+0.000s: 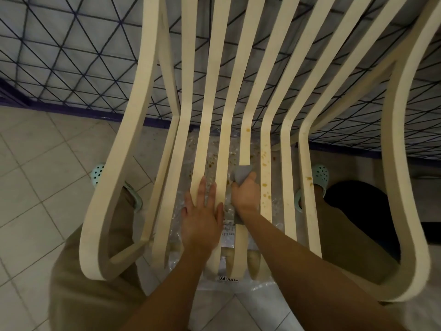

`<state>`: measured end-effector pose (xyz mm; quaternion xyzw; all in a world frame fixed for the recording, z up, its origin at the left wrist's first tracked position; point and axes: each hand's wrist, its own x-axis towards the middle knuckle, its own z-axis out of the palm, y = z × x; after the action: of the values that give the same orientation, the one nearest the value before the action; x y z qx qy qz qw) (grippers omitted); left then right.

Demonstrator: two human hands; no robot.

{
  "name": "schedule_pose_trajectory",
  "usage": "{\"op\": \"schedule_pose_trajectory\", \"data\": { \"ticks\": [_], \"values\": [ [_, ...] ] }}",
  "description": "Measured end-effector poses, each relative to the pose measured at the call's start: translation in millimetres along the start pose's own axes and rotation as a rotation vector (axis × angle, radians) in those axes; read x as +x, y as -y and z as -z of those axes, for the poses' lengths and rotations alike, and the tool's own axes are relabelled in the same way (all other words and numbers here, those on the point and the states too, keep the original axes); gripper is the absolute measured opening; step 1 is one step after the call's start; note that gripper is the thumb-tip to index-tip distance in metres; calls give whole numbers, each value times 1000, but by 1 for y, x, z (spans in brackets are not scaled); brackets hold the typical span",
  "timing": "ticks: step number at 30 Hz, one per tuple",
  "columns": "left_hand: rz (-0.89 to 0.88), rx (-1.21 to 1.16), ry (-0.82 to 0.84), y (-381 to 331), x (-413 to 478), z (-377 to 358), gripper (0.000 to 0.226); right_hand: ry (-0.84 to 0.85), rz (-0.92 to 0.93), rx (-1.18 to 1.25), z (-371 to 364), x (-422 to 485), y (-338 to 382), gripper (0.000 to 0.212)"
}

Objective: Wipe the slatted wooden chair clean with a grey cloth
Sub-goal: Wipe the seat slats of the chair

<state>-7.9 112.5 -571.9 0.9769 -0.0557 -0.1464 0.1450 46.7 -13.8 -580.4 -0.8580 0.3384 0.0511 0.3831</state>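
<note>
The right hand (247, 194) was curled round a crumpled grey cloth (242, 172), pinching it against one of the middle slats of the cream slatted wooden chair (133, 115), about halfway along the seat. The left hand (202, 216) lay flat beside it, fingers straight and spread over the two neighbouring slats toward the chair's left side, apparently bracing the frame.

The slat under the cloth bore an orange-brown stain (247, 130) near the bend where seat met backrest. The next slat to the right (266, 177) was spotted with similar marks along most of its seat length, and the slat nearest the right armrest (309, 180) carried a few more. The slats on the left side showed no clear marks.

Judged from this, the work was roughly half done: the right-hand slats and the upper stain remained to be wiped.

Beneath the seat lay a clear plastic sheet (262, 290), itself speckled brown, on the pale tiled floor (35, 163). Mint-green perforated clogs (97, 174) flanked the chair. A quilted mattress with dark piping (59, 56) stood behind the backrest.
</note>
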Motion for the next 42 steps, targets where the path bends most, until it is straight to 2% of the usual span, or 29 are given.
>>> {"op": "schedule_pose_trajectory", "data": {
  "ticks": [4,10,15,19,24,29,33,37,42],
  "values": [
    [1,7,15,1,0,1,61,4,-19,-8,1,-19,-5,37],
    [1,-7,39,-1,0,5,61,29,6,38,-1,-59,-27,50],
    [8,-3,37,-2,0,7,60,36,-24,26,-2,-90,-47,34],
    [-4,-3,32,-2,1,8,60,-17,-31,53,-1,-106,-54,31],
    [-32,60,-9,-1,-1,8,62,-9,-50,28,-2,-101,-50,33],
    [-232,191,-5,1,6,6,57,48,-33,15,-3,-98,-46,24],
    [-231,187,27,-2,12,6,58,18,-47,37,1,-93,-39,21],
    [-253,156,36,-5,30,12,60,82,-84,25,-2,-77,-33,27],
    [-264,130,10,-6,40,10,58,25,-55,21,-4,-66,-32,25]
  ]
}}
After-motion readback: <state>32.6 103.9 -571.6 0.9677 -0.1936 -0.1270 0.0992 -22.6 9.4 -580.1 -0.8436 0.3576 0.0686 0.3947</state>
